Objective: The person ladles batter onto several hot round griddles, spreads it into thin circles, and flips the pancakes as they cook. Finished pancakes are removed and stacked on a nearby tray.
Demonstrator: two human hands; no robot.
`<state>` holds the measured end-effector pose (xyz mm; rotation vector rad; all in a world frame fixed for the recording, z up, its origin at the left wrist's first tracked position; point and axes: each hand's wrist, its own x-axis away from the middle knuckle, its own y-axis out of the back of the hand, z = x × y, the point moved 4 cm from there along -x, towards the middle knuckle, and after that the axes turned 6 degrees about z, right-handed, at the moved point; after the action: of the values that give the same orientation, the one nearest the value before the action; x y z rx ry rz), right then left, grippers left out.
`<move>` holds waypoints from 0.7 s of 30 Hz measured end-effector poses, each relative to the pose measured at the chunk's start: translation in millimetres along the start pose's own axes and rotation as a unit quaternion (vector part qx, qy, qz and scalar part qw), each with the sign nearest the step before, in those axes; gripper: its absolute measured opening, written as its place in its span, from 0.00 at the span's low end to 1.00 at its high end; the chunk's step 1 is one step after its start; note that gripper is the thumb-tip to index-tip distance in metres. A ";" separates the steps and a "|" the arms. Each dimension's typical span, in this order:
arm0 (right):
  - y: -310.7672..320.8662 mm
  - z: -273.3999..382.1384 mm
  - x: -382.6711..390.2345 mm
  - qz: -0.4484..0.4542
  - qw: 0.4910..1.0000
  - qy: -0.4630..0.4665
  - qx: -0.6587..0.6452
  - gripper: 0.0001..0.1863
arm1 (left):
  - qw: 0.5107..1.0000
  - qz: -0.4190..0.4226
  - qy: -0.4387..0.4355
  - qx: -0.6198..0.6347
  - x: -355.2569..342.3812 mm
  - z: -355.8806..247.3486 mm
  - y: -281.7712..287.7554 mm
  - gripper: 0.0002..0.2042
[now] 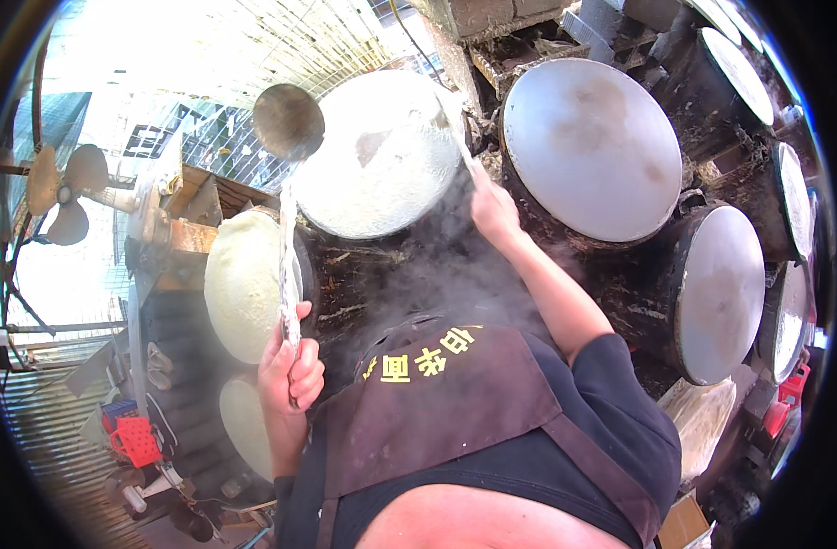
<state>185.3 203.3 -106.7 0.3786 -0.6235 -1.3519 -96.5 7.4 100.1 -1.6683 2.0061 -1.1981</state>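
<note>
My left hand (292, 364) is closed round the long, batter-crusted handle of a ladle. The dark round bowl of the ladle (289, 122) is up beside the left rim of a round griddle (341, 188) coated with white batter. A greyish patch shows in the middle of that coating. My right hand (494, 209) grips a thin, pale flat stick (457, 128), whose far part lies along the griddle's right edge. I cannot make out the stick's far tip against the bright batter. Steam rises between my arms.
Left of me stands a round griddle with a pale sheet (245, 288) hanging over its edge. To the right are a large bare griddle (590, 146), another bare griddle (720, 293) and several more. A fan (68, 194) and red basket (137, 441) are at far left.
</note>
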 end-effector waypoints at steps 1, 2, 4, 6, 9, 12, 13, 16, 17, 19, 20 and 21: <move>0.9 16.0 -17.2 0.021 0.999 -0.027 0.013 0.30 | 1.000 0.004 0.008 0.012 -6.8 -0.3 -5.6 0.24; -6.5 19.2 -37.6 0.025 0.999 0.019 0.030 0.29 | 1.000 0.010 0.015 0.024 -13.5 -0.4 -11.3 0.24; -7.4 33.7 -57.2 0.064 0.995 0.071 0.033 0.27 | 0.999 0.024 0.028 0.031 -17.2 0.0 -14.6 0.24; 9.0 32.4 -45.9 0.024 0.995 0.099 0.009 0.28 | 0.999 0.031 0.027 0.028 -6.6 -0.9 -11.5 0.24; 11.5 -3.5 -52.1 -0.030 0.999 0.023 0.022 0.29 | 0.999 0.023 0.013 0.032 1.4 -1.8 -8.3 0.24; -3.3 18.0 -43.9 0.033 0.998 0.031 0.053 0.29 | 0.998 -0.009 0.006 0.054 -1.0 -0.4 -4.3 0.25; -9.4 27.5 -41.0 0.036 0.995 0.039 0.084 0.29 | 0.998 -0.012 0.012 0.060 -0.7 0.8 -4.0 0.24; -7.2 27.4 -41.6 0.061 0.988 0.132 0.055 0.28 | 0.997 -0.024 0.020 0.069 2.8 3.6 -3.4 0.24; 0.6 21.2 -41.8 0.054 0.986 0.156 0.030 0.27 | 0.997 -0.030 0.018 0.068 5.5 4.2 -2.7 0.24; 12.9 6.1 -43.6 -0.020 0.997 0.079 -0.004 0.26 | 0.997 -0.049 0.018 0.057 8.9 5.4 -0.7 0.23; 16.1 7.2 -39.3 -0.008 0.997 0.074 0.021 0.27 | 0.997 -0.062 0.019 0.047 8.4 5.4 0.6 0.23; 18.3 9.1 -31.7 0.003 0.997 0.069 0.047 0.28 | 0.996 -0.076 0.020 0.038 8.0 5.7 2.0 0.22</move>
<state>191.0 238.7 -94.9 0.5404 -0.5734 -1.2813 -96.5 -2.2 97.4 -1.8001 1.8597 -1.3505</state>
